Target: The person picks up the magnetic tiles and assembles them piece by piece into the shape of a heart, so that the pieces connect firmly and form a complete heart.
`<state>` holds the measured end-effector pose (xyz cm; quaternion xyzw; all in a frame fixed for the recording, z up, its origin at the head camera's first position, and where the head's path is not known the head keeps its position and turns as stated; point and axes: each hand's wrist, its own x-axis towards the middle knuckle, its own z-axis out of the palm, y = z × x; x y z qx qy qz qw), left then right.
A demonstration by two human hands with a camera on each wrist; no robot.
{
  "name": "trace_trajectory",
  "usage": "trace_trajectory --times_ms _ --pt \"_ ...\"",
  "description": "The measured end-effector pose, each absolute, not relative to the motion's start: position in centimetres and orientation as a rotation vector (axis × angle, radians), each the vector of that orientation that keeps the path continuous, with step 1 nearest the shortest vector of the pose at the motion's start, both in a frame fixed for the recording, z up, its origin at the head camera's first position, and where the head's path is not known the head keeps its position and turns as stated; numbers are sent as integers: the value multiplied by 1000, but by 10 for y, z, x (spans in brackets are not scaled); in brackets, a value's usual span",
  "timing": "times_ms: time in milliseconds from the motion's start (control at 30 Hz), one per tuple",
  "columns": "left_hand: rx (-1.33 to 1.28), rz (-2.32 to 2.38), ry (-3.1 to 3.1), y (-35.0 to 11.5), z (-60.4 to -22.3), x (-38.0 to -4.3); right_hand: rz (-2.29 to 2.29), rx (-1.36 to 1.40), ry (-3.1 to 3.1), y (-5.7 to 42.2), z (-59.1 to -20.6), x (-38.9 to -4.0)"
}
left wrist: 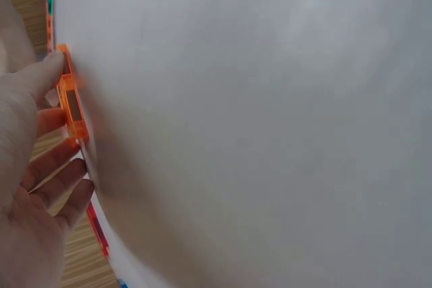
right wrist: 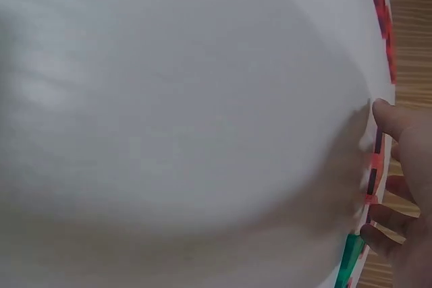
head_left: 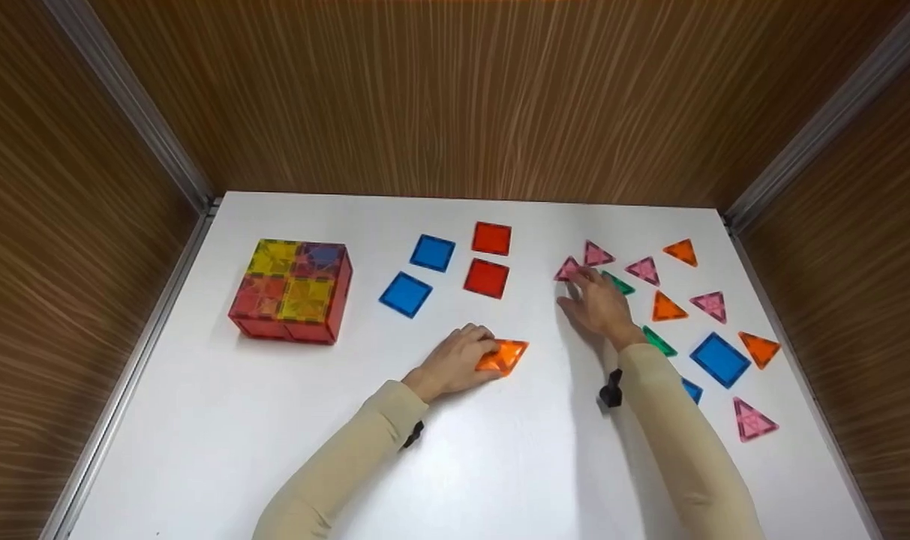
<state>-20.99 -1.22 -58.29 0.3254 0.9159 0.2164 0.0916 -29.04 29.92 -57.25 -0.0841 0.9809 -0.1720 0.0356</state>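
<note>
My left hand (head_left: 458,362) holds an orange see-through tile piece (head_left: 509,355) near the middle of the table. In the left wrist view, the thumb and index finger pinch this orange piece (left wrist: 73,102) while the other fingers spread loosely. Part of it is covered by the fingers, so whether it is one tile or joined triangles is unclear. My right hand (head_left: 601,304) reaches over the right-hand group, fingertips at a pink triangle tile (head_left: 567,268). Its fingers look loosely bent and apart in the right wrist view; contact is hard to tell. A green triangle tile (head_left: 620,283) lies partly beneath this hand.
On the left stands a box of red and yellow magnetic tiles (head_left: 334,300). Blue square tiles (head_left: 406,294) and red square tiles (head_left: 487,278) lie at the centre back. More pink, orange (head_left: 668,307), green and blue tiles (head_left: 719,360) are scattered right. Wooden walls enclose the white table (head_left: 500,465).
</note>
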Motion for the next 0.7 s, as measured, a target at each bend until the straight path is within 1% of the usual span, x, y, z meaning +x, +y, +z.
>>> trace_trajectory --times_ms 100,233,700 --pt "970 658 2717 -17 -584 -210 -483 -274 3021 296 -574 -293" --pt "955 674 2723 -24 -585 -210 -507 -365 3050 291 -576 -288" --pt "966 713 2757 -30 -586 -209 -590 -641 3029 277 -574 -222"
